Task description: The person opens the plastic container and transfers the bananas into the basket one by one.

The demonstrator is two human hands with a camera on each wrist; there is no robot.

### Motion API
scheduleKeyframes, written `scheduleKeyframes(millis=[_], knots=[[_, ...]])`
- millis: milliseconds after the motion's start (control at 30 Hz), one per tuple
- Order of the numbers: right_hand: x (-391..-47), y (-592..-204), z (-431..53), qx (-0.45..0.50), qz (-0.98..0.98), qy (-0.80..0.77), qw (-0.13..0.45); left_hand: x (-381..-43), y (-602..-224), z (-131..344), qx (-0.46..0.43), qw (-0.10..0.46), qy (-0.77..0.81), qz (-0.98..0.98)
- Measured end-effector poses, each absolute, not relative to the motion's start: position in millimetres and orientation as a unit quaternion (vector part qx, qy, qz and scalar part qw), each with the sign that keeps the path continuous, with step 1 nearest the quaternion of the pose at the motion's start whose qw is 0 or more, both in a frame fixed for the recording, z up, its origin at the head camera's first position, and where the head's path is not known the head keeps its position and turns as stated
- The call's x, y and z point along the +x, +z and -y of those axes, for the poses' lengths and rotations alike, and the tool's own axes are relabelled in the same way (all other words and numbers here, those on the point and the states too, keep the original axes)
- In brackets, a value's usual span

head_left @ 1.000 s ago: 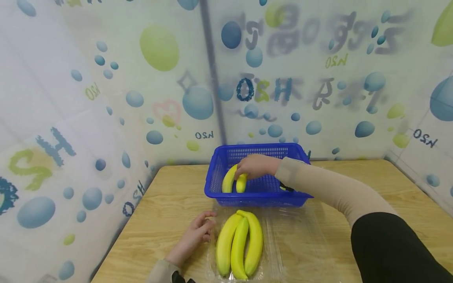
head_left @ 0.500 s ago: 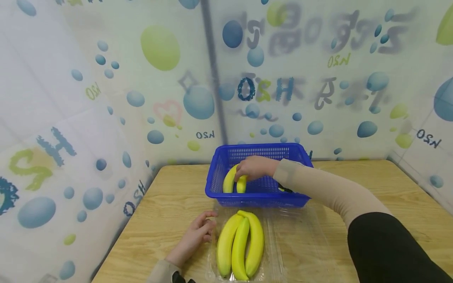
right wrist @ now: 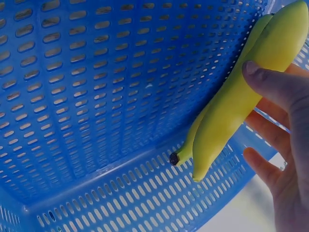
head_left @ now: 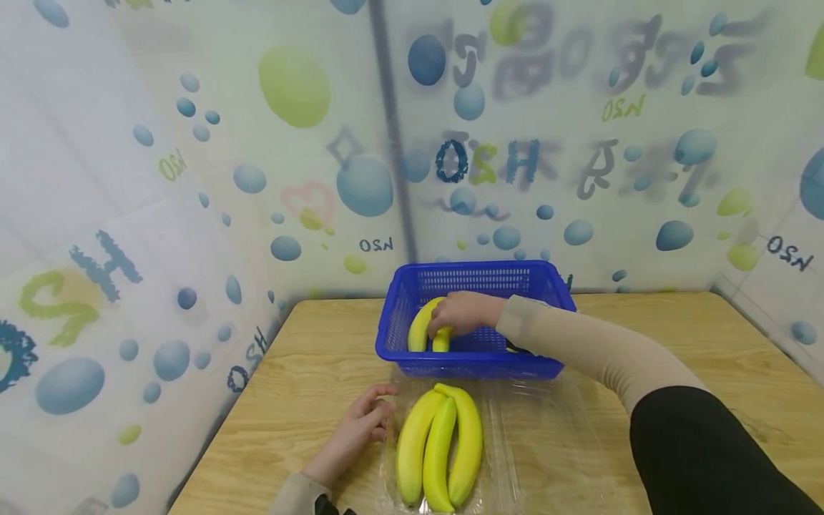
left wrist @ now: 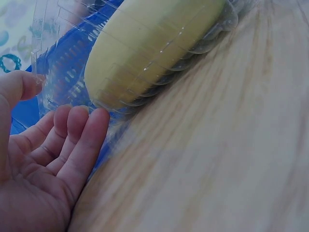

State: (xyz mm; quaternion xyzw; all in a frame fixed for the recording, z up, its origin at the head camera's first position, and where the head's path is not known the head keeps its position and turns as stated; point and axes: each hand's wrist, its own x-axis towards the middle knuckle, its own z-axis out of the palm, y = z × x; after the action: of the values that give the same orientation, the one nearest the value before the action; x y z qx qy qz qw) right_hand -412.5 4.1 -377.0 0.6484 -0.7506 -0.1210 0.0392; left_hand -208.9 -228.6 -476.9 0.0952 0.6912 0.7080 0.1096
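Inside the blue basket (head_left: 476,365), my right hand (head_left: 465,312) pinches a yellow banana (right wrist: 236,106), thumb on the near side and fingers behind it. A second banana (head_left: 420,327) lies close beside the held one; the right wrist view shows its dark tip. In front of the basket, three bananas (head_left: 440,450) lie side by side in one half of a clear plastic clamshell container (head_left: 505,458). My left hand (head_left: 363,425) rests on the table at that container's left edge. Its relaxed fingertips (left wrist: 99,116) touch the clear wall, and the thumb is at the rim.
The container's transparent lid half (head_left: 560,436) lies unfolded to the right, under my right arm. The wooden table (head_left: 309,372) ends at a patterned fabric wall (head_left: 296,179) behind the basket, and more fabric stands along the left and right sides.
My right hand has dipped slightly in the basket, and the pinched banana has shifted with it. The left hand and the three bananas in the container keep their places; the head view has drifted slightly.
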Motion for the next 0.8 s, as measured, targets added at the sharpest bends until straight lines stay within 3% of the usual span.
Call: scheduleKeyframes(millis=[800], knots=[[-421,-397,4,0.691,0.702,-0.156,0.069,-209,-475,228,0.085,0.113,0.711,-0.689]])
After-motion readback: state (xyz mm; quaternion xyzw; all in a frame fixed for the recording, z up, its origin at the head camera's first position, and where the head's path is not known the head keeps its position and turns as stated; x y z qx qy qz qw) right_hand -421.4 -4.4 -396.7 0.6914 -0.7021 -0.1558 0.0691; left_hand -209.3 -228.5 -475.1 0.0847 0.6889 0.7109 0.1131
